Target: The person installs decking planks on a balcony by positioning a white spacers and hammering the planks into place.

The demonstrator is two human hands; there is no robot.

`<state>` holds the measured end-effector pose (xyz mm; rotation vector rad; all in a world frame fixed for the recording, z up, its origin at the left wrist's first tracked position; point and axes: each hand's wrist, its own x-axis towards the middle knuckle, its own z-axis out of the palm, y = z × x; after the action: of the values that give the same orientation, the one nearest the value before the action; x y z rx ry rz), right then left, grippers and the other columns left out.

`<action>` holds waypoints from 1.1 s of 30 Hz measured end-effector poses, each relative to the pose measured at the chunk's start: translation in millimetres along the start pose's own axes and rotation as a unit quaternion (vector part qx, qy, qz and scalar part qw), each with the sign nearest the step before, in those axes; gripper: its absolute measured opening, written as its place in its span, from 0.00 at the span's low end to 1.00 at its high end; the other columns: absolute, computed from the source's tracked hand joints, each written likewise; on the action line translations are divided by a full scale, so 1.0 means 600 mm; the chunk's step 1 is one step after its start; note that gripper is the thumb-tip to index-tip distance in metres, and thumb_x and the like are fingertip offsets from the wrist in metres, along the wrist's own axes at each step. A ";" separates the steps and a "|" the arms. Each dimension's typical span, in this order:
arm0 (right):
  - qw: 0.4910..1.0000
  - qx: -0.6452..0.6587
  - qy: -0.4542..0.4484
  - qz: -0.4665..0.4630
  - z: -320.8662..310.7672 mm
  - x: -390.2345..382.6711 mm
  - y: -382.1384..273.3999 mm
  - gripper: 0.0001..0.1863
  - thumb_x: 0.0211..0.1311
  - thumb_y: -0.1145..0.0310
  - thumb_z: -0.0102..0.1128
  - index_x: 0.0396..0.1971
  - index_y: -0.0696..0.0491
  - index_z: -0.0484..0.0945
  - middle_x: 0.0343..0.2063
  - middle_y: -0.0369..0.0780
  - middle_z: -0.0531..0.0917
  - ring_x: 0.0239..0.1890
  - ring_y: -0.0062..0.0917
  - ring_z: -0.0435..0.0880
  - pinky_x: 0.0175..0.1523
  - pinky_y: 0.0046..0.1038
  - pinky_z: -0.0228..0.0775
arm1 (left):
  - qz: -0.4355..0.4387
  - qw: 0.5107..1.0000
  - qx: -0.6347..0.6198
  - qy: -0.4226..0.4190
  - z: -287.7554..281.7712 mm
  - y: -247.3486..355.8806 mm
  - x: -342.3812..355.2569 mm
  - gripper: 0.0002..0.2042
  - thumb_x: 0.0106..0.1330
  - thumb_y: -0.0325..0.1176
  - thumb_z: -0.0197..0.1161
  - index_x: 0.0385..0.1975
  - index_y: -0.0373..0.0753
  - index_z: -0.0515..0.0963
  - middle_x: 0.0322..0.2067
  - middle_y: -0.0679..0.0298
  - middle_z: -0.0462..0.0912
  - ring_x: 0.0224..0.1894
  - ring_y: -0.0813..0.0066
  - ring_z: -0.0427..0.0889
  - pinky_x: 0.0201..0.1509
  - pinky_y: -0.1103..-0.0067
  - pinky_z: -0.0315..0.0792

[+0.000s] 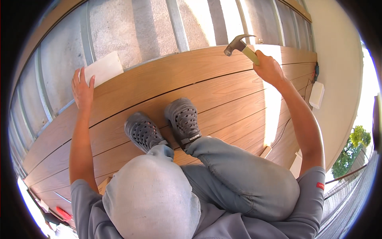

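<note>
My right hand [270,68] grips a claw hammer [250,54] by its yellow-green handle. The dark metal head is raised over the far edge of the outermost wood-look deck board [171,73]. On the left, my left hand [82,88] rests with fingers spread against the near-left end of a white rectangular block [105,68]. That block lies along the far edge of the same board, partly over the open frame. My thumb is beside its near side; whether the fingertips grip it cannot be made out.
Beyond the boards, metal joists [178,26] cross a rough concrete floor [109,28]. My grey clogs [184,117] stand on the decking. At right are a pale wall [338,59], a white box [316,95] and a cable [283,131]. A red object [64,213] lies at lower left.
</note>
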<state>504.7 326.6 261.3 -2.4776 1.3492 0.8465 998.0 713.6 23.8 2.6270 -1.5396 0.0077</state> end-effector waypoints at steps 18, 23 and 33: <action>0.954 0.287 -0.008 0.091 0.012 0.102 -0.024 0.16 0.65 0.67 0.61 0.45 0.62 0.73 0.19 0.39 0.77 0.16 0.22 0.76 0.20 0.29 0.73 | -0.082 0.897 -0.403 -0.161 0.006 0.154 0.228 0.14 0.72 0.43 0.64 0.42 0.37 0.75 0.35 0.58 0.83 0.38 0.68 0.80 0.47 0.73 0.73; 0.983 0.182 0.005 0.016 -0.053 0.199 -0.096 0.18 0.68 0.62 0.63 0.47 0.60 0.72 0.22 0.40 0.78 0.18 0.23 0.77 0.23 0.30 0.75 | -0.027 0.870 -0.414 -0.268 0.075 0.378 0.270 0.15 0.69 0.37 0.68 0.47 0.35 0.74 0.39 0.52 0.84 0.44 0.59 0.83 0.50 0.67 0.75; 0.984 0.000 -0.130 -0.119 -0.066 0.340 -0.180 0.16 0.70 0.60 0.63 0.45 0.59 0.76 0.23 0.41 0.80 0.19 0.27 0.80 0.23 0.32 0.75 | -0.298 0.666 -0.621 -0.286 0.091 0.437 0.194 0.30 0.54 0.24 0.78 0.58 0.31 0.75 0.49 0.56 0.85 0.54 0.62 0.83 0.61 0.71 0.74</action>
<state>694.2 226.6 167.2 -2.3645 0.9453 1.0637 824.3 480.4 -3.0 1.7409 -0.2376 -1.4321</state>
